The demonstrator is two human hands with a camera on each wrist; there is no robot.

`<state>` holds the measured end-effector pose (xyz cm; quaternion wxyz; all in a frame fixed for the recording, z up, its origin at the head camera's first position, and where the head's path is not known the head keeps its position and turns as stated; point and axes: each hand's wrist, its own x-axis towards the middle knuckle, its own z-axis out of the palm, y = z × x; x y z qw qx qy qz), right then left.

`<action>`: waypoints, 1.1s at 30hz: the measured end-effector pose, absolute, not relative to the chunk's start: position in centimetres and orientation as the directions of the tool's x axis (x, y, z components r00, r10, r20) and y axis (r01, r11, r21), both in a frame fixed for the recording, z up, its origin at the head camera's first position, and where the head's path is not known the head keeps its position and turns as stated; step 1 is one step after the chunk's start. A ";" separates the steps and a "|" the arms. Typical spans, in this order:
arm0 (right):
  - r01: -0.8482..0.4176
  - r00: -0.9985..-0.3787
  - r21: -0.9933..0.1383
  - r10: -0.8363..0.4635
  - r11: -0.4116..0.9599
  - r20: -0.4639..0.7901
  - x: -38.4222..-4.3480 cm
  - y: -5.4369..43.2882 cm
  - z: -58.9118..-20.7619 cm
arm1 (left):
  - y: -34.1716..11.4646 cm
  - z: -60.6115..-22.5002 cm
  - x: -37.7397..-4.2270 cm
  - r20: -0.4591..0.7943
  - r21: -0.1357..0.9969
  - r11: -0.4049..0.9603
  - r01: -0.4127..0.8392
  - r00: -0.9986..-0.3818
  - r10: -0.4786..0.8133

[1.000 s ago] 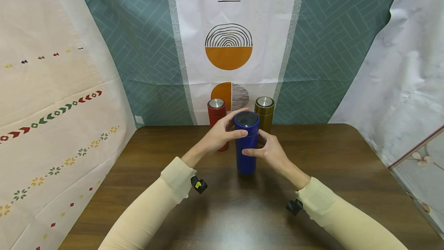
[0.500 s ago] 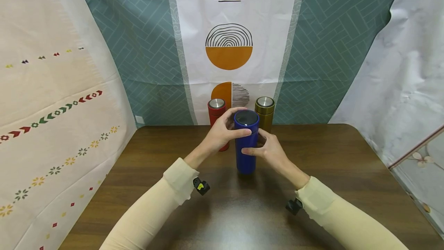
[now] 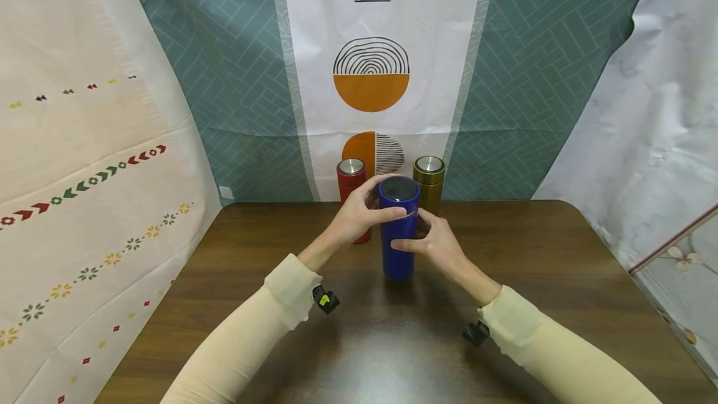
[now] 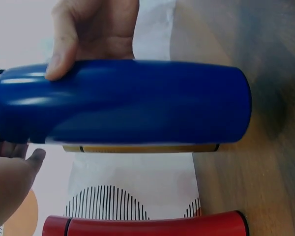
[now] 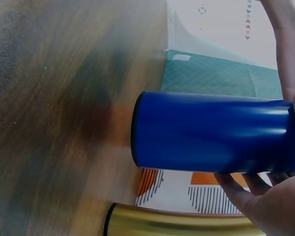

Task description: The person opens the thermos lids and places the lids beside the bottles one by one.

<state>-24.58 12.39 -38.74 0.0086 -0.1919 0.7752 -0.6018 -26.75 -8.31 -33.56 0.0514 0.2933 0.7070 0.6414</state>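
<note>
A blue thermos flask [image 3: 399, 260] with a dark-topped lid [image 3: 399, 188] stands upright between both hands. My left hand [image 3: 359, 211] grips the lid, its thumb across the front and fingers round the far side. Lower down, my right hand [image 3: 440, 242] holds the flask's body, thumb in front. A thin bright line shows at the lid's seam. The left wrist view shows the blue flask [image 4: 152, 103] lengthwise, as does the right wrist view, where the right hand's fingers [image 5: 236, 194] lie along its side. I cannot tell whether its base touches the table.
Behind the hands stand a red flask [image 3: 351, 173] on the left and a gold flask [image 3: 429, 181] on the right, both with silver tops. The brown wooden table [image 3: 269, 229] ends at a patterned cloth backdrop [image 3: 505, 111].
My left thumb has shifted slightly right across the lid, and the lid has risen a little. A bright seam line now shows below it. The right hand stays nearly still.
</note>
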 end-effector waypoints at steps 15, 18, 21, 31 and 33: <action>-0.275 -0.938 -0.930 -0.280 0.242 0.205 -24.6 12.5 -38.9 | -8.3 -33.8 -26.7 0.356 0.931 -0.055 0.360 -0.866 0.352; -0.273 -0.939 -0.933 -0.278 0.235 0.204 -24.7 12.5 -38.9 | -8.2 -33.7 -26.8 0.378 0.924 -0.078 0.374 -0.865 0.329; -0.268 -0.942 -0.937 -0.268 0.226 0.204 -24.8 12.6 -38.9 | -8.1 -33.7 -26.8 0.406 0.914 -0.125 0.386 -0.860 0.309; -0.273 -0.941 -0.939 -0.260 0.208 0.216 -24.8 13.0 -38.8 | -8.0 -33.7 -27.0 0.427 0.903 -0.184 0.389 -0.860 0.278; -0.276 -0.941 -0.938 -0.260 0.211 0.218 -24.8 13.0 -38.8 | -8.0 -33.7 -27.0 0.426 0.903 -0.185 0.387 -0.863 0.273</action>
